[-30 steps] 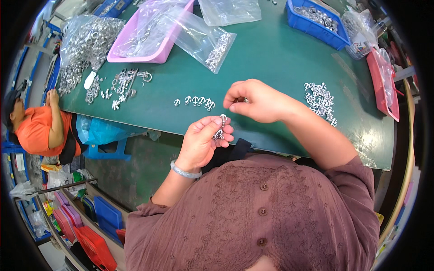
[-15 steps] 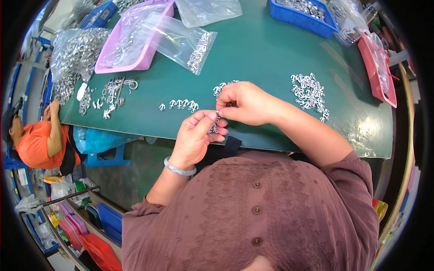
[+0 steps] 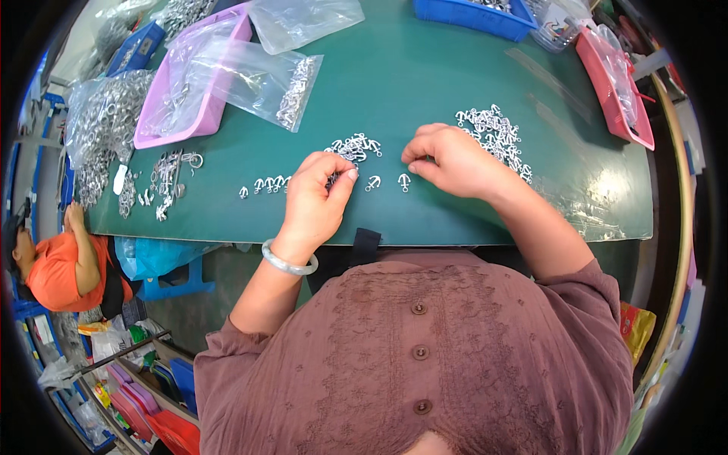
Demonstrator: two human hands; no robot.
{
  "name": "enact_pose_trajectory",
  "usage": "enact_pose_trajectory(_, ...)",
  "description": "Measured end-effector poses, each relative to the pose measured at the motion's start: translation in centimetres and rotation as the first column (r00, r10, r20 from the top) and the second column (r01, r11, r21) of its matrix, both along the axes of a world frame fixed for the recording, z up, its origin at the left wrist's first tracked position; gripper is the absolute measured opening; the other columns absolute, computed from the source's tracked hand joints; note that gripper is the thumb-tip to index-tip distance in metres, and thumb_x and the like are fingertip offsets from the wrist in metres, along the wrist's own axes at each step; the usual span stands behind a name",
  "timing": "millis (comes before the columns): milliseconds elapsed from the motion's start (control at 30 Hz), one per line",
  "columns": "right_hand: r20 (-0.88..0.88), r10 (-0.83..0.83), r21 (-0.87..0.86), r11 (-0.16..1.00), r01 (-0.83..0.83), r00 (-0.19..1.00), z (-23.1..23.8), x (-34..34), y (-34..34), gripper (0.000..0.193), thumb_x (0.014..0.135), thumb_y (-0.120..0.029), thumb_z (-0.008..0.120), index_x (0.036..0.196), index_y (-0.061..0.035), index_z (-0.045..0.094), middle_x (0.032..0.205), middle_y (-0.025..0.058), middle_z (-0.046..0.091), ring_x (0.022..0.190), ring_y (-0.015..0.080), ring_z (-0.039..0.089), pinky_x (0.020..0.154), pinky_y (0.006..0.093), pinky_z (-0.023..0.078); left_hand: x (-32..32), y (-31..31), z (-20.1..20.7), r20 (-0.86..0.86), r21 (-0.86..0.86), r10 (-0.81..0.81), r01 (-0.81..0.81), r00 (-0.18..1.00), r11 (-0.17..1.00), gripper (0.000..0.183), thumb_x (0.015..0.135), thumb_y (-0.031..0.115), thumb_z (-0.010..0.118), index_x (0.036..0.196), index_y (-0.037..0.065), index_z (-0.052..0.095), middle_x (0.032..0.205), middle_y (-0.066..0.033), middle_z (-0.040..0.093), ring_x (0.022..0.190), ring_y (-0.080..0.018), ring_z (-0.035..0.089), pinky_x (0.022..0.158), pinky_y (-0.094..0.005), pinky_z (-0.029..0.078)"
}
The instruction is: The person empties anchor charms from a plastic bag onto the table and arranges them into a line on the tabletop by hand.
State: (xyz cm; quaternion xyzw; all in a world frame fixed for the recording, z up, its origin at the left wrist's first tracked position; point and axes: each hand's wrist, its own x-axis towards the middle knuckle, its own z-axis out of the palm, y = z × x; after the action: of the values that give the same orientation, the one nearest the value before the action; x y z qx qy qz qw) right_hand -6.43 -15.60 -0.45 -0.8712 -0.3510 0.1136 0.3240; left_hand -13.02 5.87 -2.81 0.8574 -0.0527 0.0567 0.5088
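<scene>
My left hand (image 3: 318,199) is closed over the green table, thumb and fingers curled round silver anchor charms (image 3: 331,180), partly hidden by the fingers. To its left, a short row of anchor charms (image 3: 269,184) lies on the table, its end passing behind the hand. Just beyond the fingers is a small pile of the same charms (image 3: 358,145). My right hand (image 3: 453,161) hovers with thumb and fingers curled together; whatever they hold, if anything, is hidden. Between the hands lie two single anchor charms, one tilted (image 3: 373,183) and one upright (image 3: 404,182).
A larger heap of anchor charms (image 3: 497,136) lies beyond my right hand. Farther back are a pink basin (image 3: 220,98), a zip bag of metal parts (image 3: 299,91), a blue tray (image 3: 485,21) and a red tray (image 3: 633,125). A person in orange (image 3: 64,269) sits at left.
My hands have come apart, the right moving to the right. Two single charms now lie between them. The whole view has shifted, with table things appearing farther left.
</scene>
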Motion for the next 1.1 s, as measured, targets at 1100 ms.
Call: enact_pose_trajectory(1100,0.367,0.142,0.022,0.987,-0.161,0.919,-2.5,-1.0,3.2,0.007,0.068,-0.011,0.061,0.075,-0.0115,0.059,0.078,0.0067,0.050,0.080,0.0245,0.049,0.069,0.0362,0.038,3.0,-0.8,-1.1,0.384,0.202,-0.117,0.040,0.916,0.979,0.018,0.077,-0.006,0.051,0.092,0.000,0.059,0.089,-0.0119,0.059,0.080,-0.0246,0.057,0.069,-0.0292,0.046)
